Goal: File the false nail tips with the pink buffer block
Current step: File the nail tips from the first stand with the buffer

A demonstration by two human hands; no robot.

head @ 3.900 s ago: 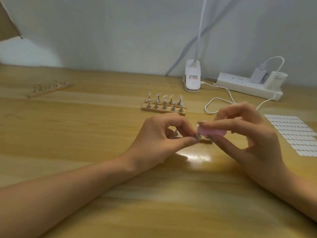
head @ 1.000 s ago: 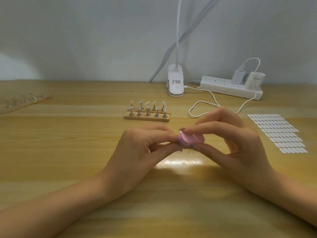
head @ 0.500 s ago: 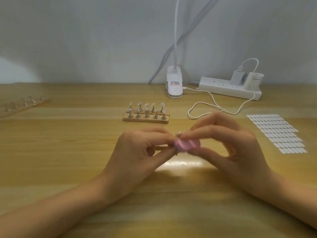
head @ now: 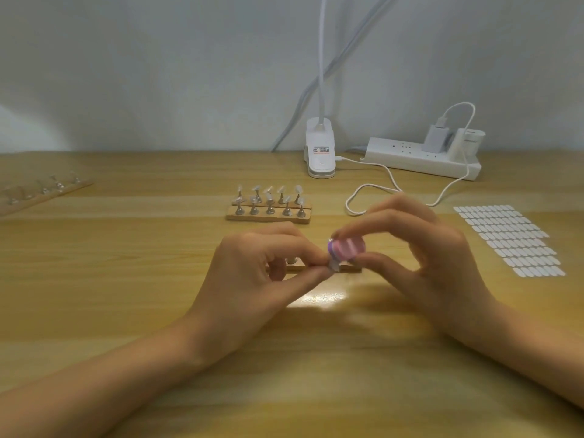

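Note:
My right hand [head: 433,267] pinches the pink buffer block [head: 347,248] between thumb and fingers at the table's middle. The block's purple end meets a clear false nail tip [head: 334,265] on a small stand, which my left hand [head: 256,276] pinches between thumb and forefinger. Behind my fingers lies a wooden strip [head: 316,269], mostly hidden. A wooden holder [head: 268,216] carrying several nail tips on metal stands sits farther back.
A second wooden holder [head: 41,192] lies at the far left. A sheet of white adhesive tabs [head: 510,238] is on the right. At the back stand a clip lamp base [head: 319,153], a power strip [head: 423,158] with plugs, and a looped white cable [head: 373,194].
The pink block has shifted a little against the nail tip, rubbing back and forth. Both hands stay in the same place; the view has tilted slightly since the oldest frame.

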